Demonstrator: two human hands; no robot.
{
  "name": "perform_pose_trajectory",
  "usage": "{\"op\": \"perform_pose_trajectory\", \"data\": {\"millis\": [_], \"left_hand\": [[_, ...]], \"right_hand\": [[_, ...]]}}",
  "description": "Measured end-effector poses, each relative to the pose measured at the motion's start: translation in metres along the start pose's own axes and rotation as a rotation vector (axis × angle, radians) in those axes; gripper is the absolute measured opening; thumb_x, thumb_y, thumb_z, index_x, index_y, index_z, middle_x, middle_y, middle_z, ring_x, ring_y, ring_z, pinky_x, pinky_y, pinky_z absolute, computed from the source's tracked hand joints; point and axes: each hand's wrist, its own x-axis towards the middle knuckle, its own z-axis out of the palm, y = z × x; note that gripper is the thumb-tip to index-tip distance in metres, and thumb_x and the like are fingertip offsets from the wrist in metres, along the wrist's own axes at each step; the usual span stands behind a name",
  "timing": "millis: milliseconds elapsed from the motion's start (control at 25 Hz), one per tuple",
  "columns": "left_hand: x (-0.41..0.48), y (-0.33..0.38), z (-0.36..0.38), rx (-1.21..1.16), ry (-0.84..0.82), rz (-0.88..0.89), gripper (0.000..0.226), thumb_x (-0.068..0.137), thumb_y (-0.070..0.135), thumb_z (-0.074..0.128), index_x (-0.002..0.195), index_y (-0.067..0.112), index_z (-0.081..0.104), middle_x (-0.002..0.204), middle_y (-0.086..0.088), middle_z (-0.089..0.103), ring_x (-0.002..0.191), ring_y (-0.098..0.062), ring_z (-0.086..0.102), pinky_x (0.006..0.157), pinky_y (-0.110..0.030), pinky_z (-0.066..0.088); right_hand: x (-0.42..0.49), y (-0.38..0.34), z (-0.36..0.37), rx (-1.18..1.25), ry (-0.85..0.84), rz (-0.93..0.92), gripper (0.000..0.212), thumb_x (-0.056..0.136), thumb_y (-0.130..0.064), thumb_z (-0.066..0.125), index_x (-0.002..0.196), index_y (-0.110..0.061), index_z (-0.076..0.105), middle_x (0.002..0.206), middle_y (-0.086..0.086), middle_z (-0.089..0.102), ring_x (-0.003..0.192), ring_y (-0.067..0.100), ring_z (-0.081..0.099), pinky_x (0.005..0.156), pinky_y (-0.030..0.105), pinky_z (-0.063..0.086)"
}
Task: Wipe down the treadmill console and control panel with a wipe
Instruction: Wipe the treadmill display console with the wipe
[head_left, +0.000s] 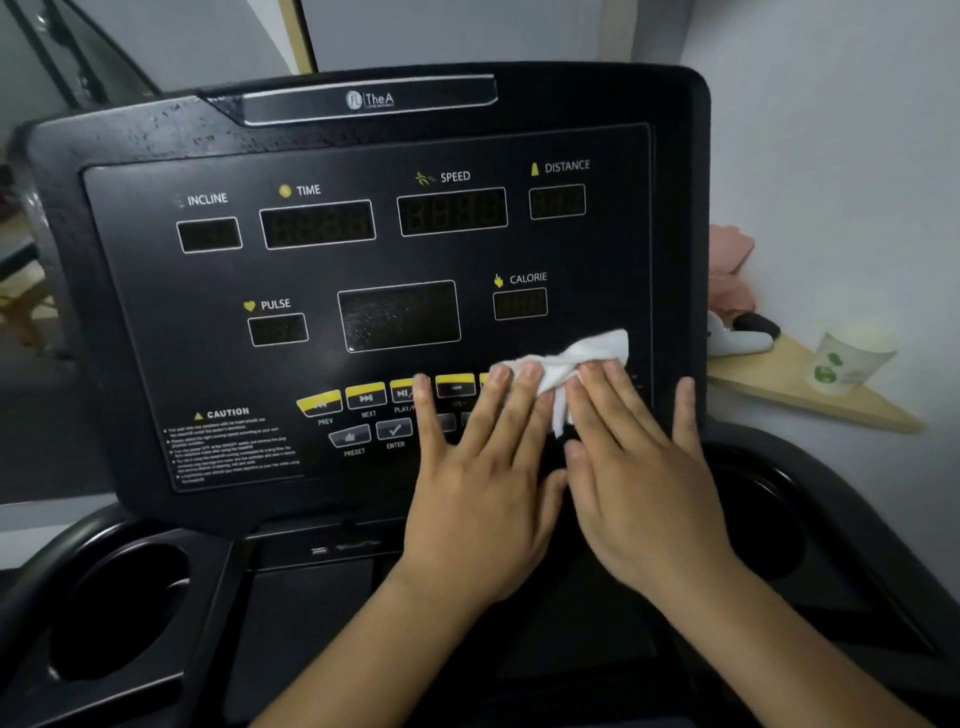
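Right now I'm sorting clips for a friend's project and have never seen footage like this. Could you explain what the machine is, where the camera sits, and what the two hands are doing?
There is one picture, taken by a camera worn on a person's head, looking forward and down. The black machine is a treadmill console with dark readouts labelled time, speed, pulse and so on. The left hand and right hand lie flat, straight fingers pressing a crumpled white wipe against the panel by the yellow buttons. Nothing is gripped. At right, a paper cup stands on a wooden shelf.
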Motion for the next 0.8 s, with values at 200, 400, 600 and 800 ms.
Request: {"op": "perform_pose_trajectory", "data": {"millis": [200,400,600,800], "left_hand": [[-0.033,-0.007,0.004,-0.087,-0.03,-0.033,0.057,0.101,0.043,0.031,0.149,0.013,0.037,0.16,-0.006,0.025,0.149,-0.022,0.019,0.112,-0.071,0.006],[-0.03,-0.037,0.0,-0.04,0.008,-0.115,0.054,0.102,0.04,0.026,0.149,0.015,0.038,0.16,-0.004,0.025,0.148,-0.02,0.019,0.112,-0.071,0.004],[-0.061,-0.042,0.006,-0.097,-0.001,-0.149,0.055,0.099,0.039,0.031,0.148,0.014,0.04,0.159,-0.004,0.026,0.148,-0.02,0.02,0.111,-0.072,0.008],[-0.049,-0.07,-0.004,-0.046,0.047,-0.213,0.054,0.1,0.039,0.027,0.148,0.017,0.04,0.158,-0.001,0.028,0.147,-0.019,0.023,0.113,-0.069,0.002]], "right_hand": [[-0.024,-0.025,0.011,0.065,-0.035,-0.017,0.06,0.1,-0.046,0.018,0.147,-0.011,0.034,0.155,0.006,0.031,0.148,0.017,0.014,0.114,0.063,0.012],[0.003,-0.048,0.003,0.054,-0.006,-0.044,0.062,0.1,-0.048,0.016,0.146,-0.01,0.035,0.155,0.006,0.031,0.147,0.018,0.016,0.115,0.062,0.009],[-0.015,-0.067,0.017,0.063,-0.028,-0.112,0.062,0.099,-0.049,0.024,0.146,-0.01,0.033,0.155,0.007,0.031,0.147,0.019,0.016,0.113,0.064,0.014],[0.019,-0.085,0.009,0.063,0.009,-0.138,0.062,0.099,-0.05,0.023,0.147,-0.01,0.029,0.156,0.006,0.028,0.148,0.019,0.014,0.115,0.063,0.008]]}}
